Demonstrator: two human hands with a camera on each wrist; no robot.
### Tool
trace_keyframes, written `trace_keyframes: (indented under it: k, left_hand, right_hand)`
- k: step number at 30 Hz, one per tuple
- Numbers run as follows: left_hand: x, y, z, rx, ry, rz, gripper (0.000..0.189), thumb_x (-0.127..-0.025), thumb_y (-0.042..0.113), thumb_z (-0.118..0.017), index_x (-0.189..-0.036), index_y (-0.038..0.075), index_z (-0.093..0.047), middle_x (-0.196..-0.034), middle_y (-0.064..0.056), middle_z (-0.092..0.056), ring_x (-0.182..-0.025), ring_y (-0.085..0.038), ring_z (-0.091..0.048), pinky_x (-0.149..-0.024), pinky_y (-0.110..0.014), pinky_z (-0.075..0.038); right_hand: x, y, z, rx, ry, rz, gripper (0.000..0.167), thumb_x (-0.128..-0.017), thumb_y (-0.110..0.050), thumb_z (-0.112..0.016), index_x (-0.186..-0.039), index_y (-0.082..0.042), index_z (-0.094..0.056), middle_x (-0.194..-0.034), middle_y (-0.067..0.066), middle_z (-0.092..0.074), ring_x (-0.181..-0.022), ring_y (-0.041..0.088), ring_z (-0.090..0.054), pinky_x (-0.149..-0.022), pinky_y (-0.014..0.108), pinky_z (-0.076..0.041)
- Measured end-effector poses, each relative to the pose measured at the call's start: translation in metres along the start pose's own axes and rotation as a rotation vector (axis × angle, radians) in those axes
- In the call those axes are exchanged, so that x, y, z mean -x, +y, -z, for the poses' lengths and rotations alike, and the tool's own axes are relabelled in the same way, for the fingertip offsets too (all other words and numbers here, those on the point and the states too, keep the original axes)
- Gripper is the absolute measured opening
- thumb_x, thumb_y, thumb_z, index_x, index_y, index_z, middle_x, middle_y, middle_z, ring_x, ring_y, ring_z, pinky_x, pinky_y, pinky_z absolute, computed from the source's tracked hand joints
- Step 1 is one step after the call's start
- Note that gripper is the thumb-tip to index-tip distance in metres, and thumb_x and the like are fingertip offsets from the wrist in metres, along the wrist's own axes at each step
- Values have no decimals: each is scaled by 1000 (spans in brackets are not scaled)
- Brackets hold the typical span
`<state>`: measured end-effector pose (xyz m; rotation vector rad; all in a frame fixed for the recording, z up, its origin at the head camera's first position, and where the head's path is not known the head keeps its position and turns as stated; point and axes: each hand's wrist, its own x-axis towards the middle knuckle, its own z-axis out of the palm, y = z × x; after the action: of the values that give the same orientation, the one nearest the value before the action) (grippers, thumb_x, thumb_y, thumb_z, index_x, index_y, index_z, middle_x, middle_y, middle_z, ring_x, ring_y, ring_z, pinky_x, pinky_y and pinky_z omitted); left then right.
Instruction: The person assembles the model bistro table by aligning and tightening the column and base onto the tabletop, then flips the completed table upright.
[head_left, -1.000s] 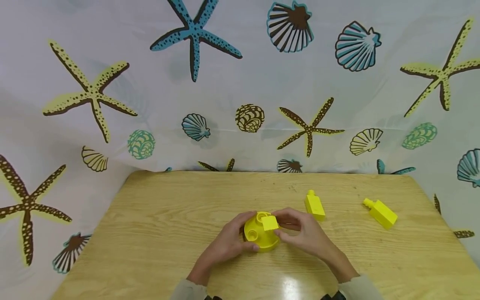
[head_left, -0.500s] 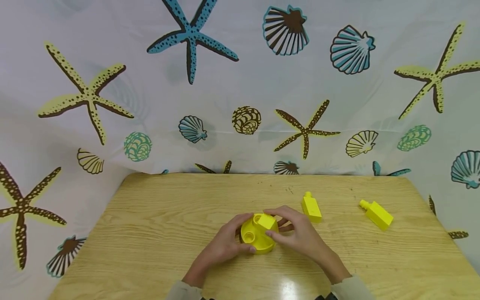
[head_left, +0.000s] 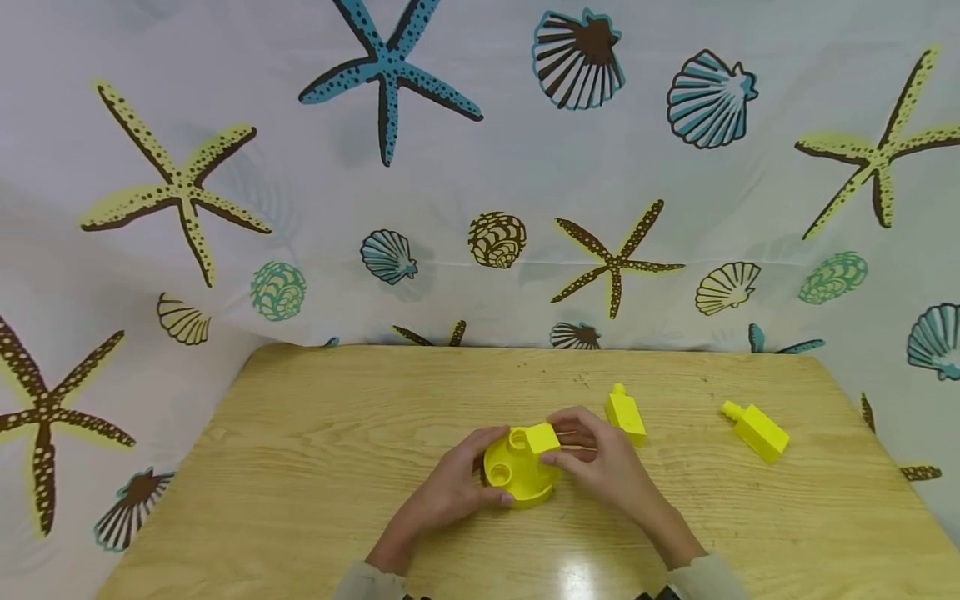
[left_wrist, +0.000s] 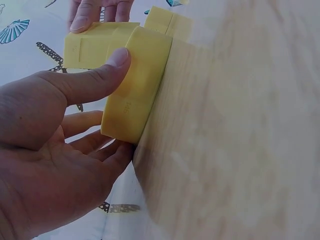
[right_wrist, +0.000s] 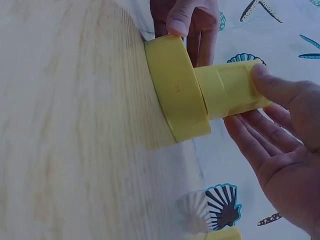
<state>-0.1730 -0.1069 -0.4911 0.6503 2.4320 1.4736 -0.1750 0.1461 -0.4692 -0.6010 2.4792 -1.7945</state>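
My left hand [head_left: 453,483] grips a round yellow base [head_left: 531,500] on the table, thumb on its near side and fingers around the left. Two round sockets [head_left: 500,475] show open on its top. A yellow rectangular block [head_left: 542,437] stands over the right part of the base, pinched near its top by the thumb and fingers of my right hand [head_left: 607,458]. In the right wrist view, the block [right_wrist: 232,87] stands square to the base [right_wrist: 177,90], its lower end right at the base's top. Whatever lies beneath the block is hidden.
Two more yellow blocks with narrow knobbed ends lie to the right, one nearer [head_left: 626,417] just behind my right hand and one farther off [head_left: 761,432]. A cloth [head_left: 450,183] printed with starfish and shells hangs behind the wooden table [head_left: 337,400].
The yellow block was tilted half a second ago; it now stands straighter and a little farther right, my right hand moving with it. My left hand keeps its grip on the base.
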Motion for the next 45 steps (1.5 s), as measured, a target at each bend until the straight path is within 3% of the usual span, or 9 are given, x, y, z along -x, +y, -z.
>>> trace_keyframes:
  k: [7,12,15,19,27,36,45]
  left_hand:
    - [-2,0,-1,21,4,2,86,-85,18,-86,-155,0,-40,-155,-18,-43,-143,-36,-42,-118,-52,-35]
    - [0,-1,0,35,-1,-11,85,-85,17,-86,-155,-1,-40,-155,-19,-43,-143,-37,-42,-117,-54,-35]
    - [1,-1,0,32,-5,-12,85,-85,18,-86,-155,-1,-40,-156,-18,-43,-143,-37,-42,-117,-53,-35]
    - [0,-2,0,27,-4,-10,85,-85,19,-86,-154,0,-41,-155,-17,-43,-143,-35,-42,-117,-52,-35]
    - [-3,-4,-1,-12,4,-16,86,-84,19,-87,-154,0,-41,-155,-17,-44,-142,-35,-44,-116,-50,-38]
    - [-3,-2,-1,-3,-2,-10,85,-85,17,-86,-154,0,-41,-155,-17,-44,-142,-35,-44,-116,-50,-38]
    - [-1,-3,0,7,0,-16,83,-86,17,-85,-154,-1,-41,-154,-18,-44,-140,-36,-46,-115,-52,-39]
  right_hand:
    - [5,3,4,20,0,15,47,-91,-9,-79,-134,-9,-61,-123,12,-63,-102,26,-67,-86,33,-61]
    - [8,4,6,53,-23,48,50,-92,-17,-80,-138,-15,-63,-128,8,-63,-96,24,-67,-82,32,-61]
    - [9,4,11,42,-56,37,48,-92,-22,-81,-137,-19,-64,-127,5,-64,-98,25,-68,-83,32,-61]
    - [11,3,22,-1,-99,31,45,-94,-13,-77,-137,-16,-65,-131,7,-65,-105,28,-68,-87,34,-60]
    - [11,4,34,-77,-149,48,40,-94,1,-71,-134,0,-64,-133,17,-65,-120,32,-65,-96,39,-56]
    - [13,3,34,-79,-144,18,35,-85,-5,-84,-116,-4,-67,-116,15,-66,-104,29,-70,-91,38,-59]
    - [12,5,29,-33,-225,65,51,-89,-13,-82,-136,-5,-64,-119,8,-65,-104,29,-62,-91,41,-60]
